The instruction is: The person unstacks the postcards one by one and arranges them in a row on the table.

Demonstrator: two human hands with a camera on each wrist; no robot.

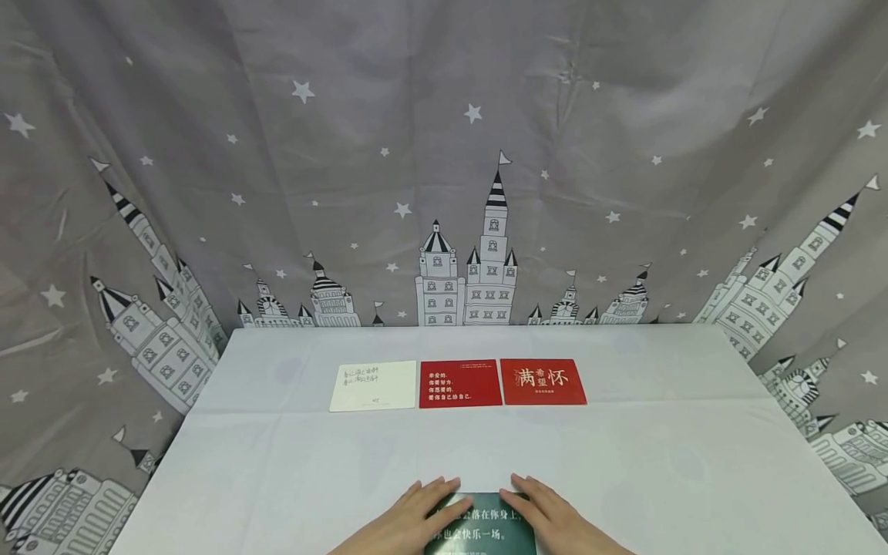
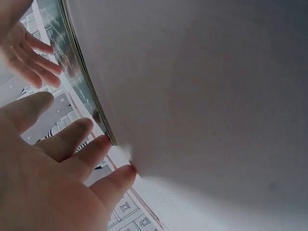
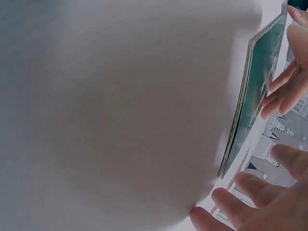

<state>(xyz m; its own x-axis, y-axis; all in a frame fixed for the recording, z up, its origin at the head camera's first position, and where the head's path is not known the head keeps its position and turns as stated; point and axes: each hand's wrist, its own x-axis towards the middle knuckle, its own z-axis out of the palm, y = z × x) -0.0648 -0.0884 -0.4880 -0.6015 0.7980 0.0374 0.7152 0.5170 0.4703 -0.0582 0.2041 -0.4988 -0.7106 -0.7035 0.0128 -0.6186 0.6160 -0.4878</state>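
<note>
A small stack of cards [image 1: 483,532] lies flat at the table's near edge, its top card dark green with white Chinese writing. My left hand [image 1: 422,515] is at the stack's left side, with its thumb over the top card. From the other side, my right hand [image 1: 551,518] reaches the right edge, thumb likewise over the green face. In the left wrist view the left hand [image 2: 62,163] has its fingers extended and spread along the layered stack [image 2: 86,72]. The right wrist view shows the right hand [image 3: 269,204] with spread fingers near the stack's corner.
Farther back on the white table [image 1: 277,462], three cards lie in a row: a cream one [image 1: 375,389] with handwriting, a red one [image 1: 472,381] with white text lines, and another red one [image 1: 544,393] with large characters. A grey castle-print curtain [image 1: 388,92] surrounds the back and sides.
</note>
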